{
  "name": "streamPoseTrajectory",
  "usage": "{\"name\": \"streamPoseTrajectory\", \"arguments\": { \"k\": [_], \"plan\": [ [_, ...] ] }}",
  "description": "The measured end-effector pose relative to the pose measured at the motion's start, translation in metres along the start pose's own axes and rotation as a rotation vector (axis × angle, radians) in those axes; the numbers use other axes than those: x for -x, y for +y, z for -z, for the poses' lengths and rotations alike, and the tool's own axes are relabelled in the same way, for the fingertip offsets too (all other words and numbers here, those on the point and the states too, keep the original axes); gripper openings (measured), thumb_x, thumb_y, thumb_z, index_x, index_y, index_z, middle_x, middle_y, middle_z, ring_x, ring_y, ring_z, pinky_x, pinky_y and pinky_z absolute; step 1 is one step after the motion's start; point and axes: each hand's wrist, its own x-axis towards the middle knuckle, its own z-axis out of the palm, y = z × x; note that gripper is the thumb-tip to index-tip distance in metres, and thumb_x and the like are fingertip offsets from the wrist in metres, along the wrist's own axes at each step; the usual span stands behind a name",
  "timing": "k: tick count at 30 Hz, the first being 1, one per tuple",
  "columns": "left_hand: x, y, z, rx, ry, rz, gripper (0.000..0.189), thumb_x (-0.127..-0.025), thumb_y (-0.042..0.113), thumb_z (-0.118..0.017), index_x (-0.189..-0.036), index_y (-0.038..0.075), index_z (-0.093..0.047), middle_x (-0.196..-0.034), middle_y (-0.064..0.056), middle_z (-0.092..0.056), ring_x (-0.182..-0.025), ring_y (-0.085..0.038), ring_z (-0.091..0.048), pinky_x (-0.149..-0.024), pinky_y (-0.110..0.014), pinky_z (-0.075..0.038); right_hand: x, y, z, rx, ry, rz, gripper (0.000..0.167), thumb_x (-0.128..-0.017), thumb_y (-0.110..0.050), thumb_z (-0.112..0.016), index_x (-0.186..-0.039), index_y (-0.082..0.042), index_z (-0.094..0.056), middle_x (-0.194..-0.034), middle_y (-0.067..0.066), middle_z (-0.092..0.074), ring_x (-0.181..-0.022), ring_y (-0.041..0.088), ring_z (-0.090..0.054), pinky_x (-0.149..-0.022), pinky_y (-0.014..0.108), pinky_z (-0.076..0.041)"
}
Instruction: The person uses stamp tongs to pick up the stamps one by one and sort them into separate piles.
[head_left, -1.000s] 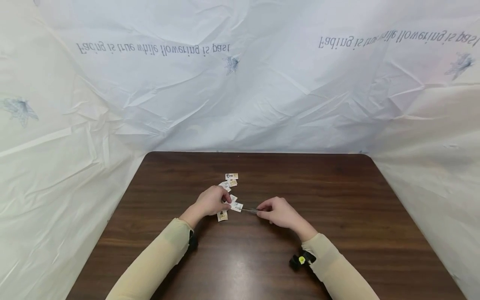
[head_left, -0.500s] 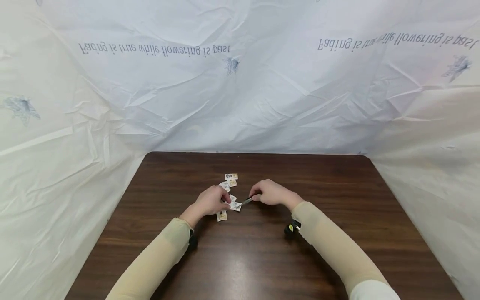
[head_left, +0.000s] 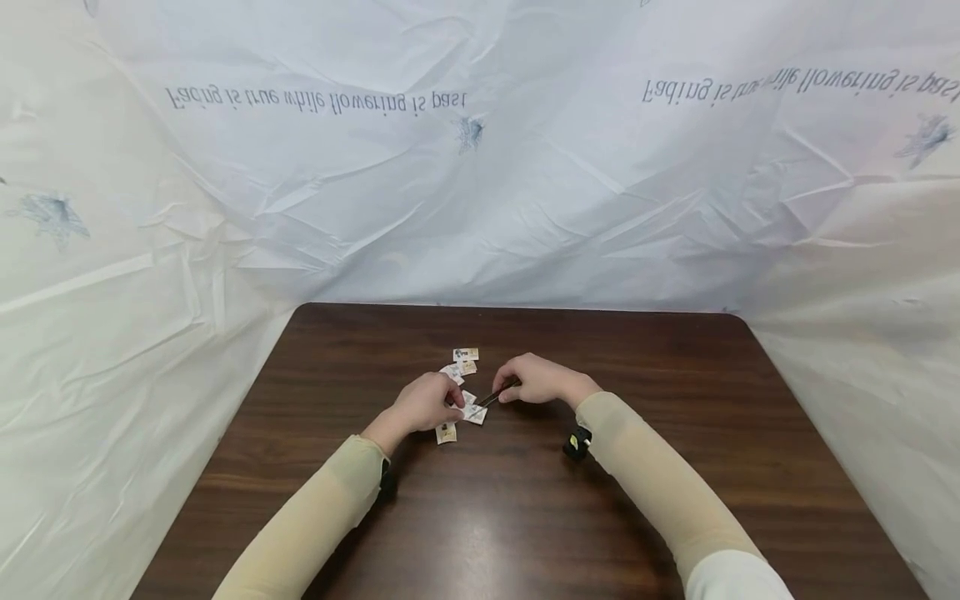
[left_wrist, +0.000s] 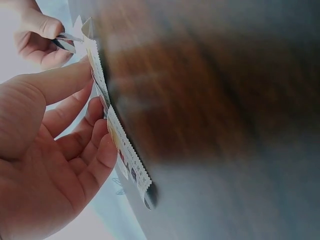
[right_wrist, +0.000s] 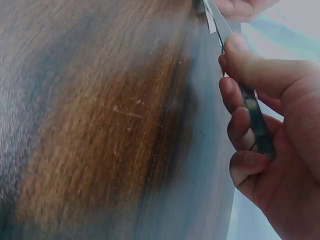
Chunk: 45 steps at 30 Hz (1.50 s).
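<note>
Several small stamps (head_left: 476, 414) with toothed edges lie in a crooked column near the table's middle in the head view. Over the nearer ones is my left hand (head_left: 426, 402). Its thumb and fingertips touch the printed side of two stamps (left_wrist: 131, 159) in the left wrist view, fingers gently bent. My right hand (head_left: 538, 378) grips a pair of metal tweezers (right_wrist: 257, 120) between thumb and fingers. The slim tips point down and left, overlapping the stamp beside my left thumb. One stamp's end (left_wrist: 87, 27) curls up by the tips. My left hand hides part of the column.
Farther back, more stamps (head_left: 465, 354) lie beyond my left hand. All this is on a dark wood table (head_left: 637, 500) with rounded far corners. White printed sheeting (head_left: 487, 208) hangs behind it and along both sides.
My right hand has moved away from me and slightly left, swinging the tweezers from nearly level to a slant over the stamp. The left hand stays in place.
</note>
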Motion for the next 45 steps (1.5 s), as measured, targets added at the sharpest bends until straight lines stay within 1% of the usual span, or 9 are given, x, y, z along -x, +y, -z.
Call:
{"name": "streamPoseTrajectory", "arguments": {
  "k": [5,10,13,20,27,31,34,41,45],
  "plan": [
    [-0.002,-0.001,0.002,-0.012,0.008,0.004,0.011,-0.090,0.024,-0.089,-0.089,0.026,-0.078,-0.089,0.013,-0.070,-0.086,-0.010,-0.064,-0.080,-0.037,-0.055,-0.005,0.003,0.004,-0.032,-0.009,0.016,0.014,-0.096,-0.030,-0.084,-0.107,-0.020,-0.080,-0.099,-0.013,-0.074,-0.093,0.005,-0.068,-0.088,0.033,-0.055],
    [-0.003,-0.002,0.002,-0.018,0.023,0.000,0.011,-0.090,0.024,-0.090,-0.089,0.026,-0.078,-0.088,0.013,-0.070,-0.087,-0.010,-0.065,-0.082,-0.036,-0.055,-0.009,0.002,0.006,-0.039,-0.025,-0.009,0.008,-0.098,-0.029,-0.082,-0.102,-0.022,-0.080,-0.097,-0.014,-0.073,-0.091,0.006,-0.067,-0.088,0.034,-0.055],
    [-0.002,-0.002,0.001,-0.014,0.017,-0.006,0.011,-0.090,0.024,-0.090,-0.089,0.026,-0.079,-0.088,0.013,-0.071,-0.087,-0.010,-0.065,-0.081,-0.036,-0.055,-0.011,0.003,0.006,-0.035,-0.041,-0.020,0.007,-0.099,-0.029,-0.080,-0.100,-0.022,-0.079,-0.095,-0.013,-0.072,-0.088,0.007,-0.065,-0.086,0.035,-0.055],
    [-0.002,-0.002,-0.001,-0.009,0.030,0.000,0.012,-0.089,0.024,-0.090,-0.089,0.026,-0.078,-0.087,0.014,-0.070,-0.088,-0.009,-0.065,-0.081,-0.035,-0.055,-0.013,0.007,0.007,-0.003,-0.020,-0.049,0.007,-0.102,-0.026,-0.077,-0.096,-0.022,-0.076,-0.088,-0.010,-0.069,-0.078,0.012,-0.058,-0.078,0.035,-0.051],
    [-0.003,-0.004,-0.002,-0.018,0.021,-0.010,0.011,-0.089,0.023,-0.090,-0.091,0.024,-0.079,-0.087,0.013,-0.070,-0.087,-0.010,-0.064,-0.081,-0.035,-0.055,-0.014,0.009,0.005,0.003,-0.021,-0.022,0.006,-0.100,-0.025,-0.079,-0.099,-0.021,-0.076,-0.092,-0.012,-0.070,-0.083,0.009,-0.063,-0.083,0.035,-0.053],
    [-0.004,-0.004,-0.002,-0.019,0.011,-0.005,0.011,-0.090,0.023,-0.089,-0.091,0.024,-0.079,-0.087,0.013,-0.070,-0.086,-0.009,-0.063,-0.080,-0.035,-0.054,-0.013,0.010,0.004,-0.020,-0.016,0.006,0.006,-0.099,-0.023,-0.081,-0.104,-0.021,-0.078,-0.097,-0.013,-0.072,-0.090,0.007,-0.066,-0.088,0.035,-0.055],
    [-0.003,-0.004,-0.002,-0.018,0.006,-0.004,0.011,-0.089,0.023,-0.089,-0.092,0.024,-0.079,-0.086,0.014,-0.070,-0.084,-0.009,-0.063,-0.079,-0.035,-0.054,-0.013,0.011,0.002,-0.038,-0.012,0.013,0.007,-0.099,-0.022,-0.081,-0.105,-0.021,-0.079,-0.098,-0.013,-0.073,-0.092,0.006,-0.067,-0.089,0.035,-0.055],
    [-0.003,-0.004,-0.003,-0.014,-0.002,0.007,0.011,-0.089,0.024,-0.090,-0.091,0.025,-0.079,-0.083,0.015,-0.068,-0.082,-0.007,-0.061,-0.078,-0.034,-0.053,-0.014,0.012,0.000,-0.041,-0.008,0.003,0.005,-0.100,-0.020,-0.079,-0.104,-0.021,-0.078,-0.098,-0.013,-0.072,-0.091,0.007,-0.066,-0.089,0.036,-0.054],
    [-0.003,-0.004,-0.004,-0.012,0.005,-0.010,0.011,-0.088,0.023,-0.090,-0.091,0.024,-0.079,-0.082,0.014,-0.068,-0.080,-0.008,-0.060,-0.076,-0.034,-0.053,-0.014,0.011,-0.001,-0.043,-0.011,-0.004,0.005,-0.100,-0.018,-0.079,-0.104,-0.018,-0.078,-0.095,-0.012,-0.071,-0.088,0.009,-0.064,-0.086,0.037,-0.054]
  ]
}}
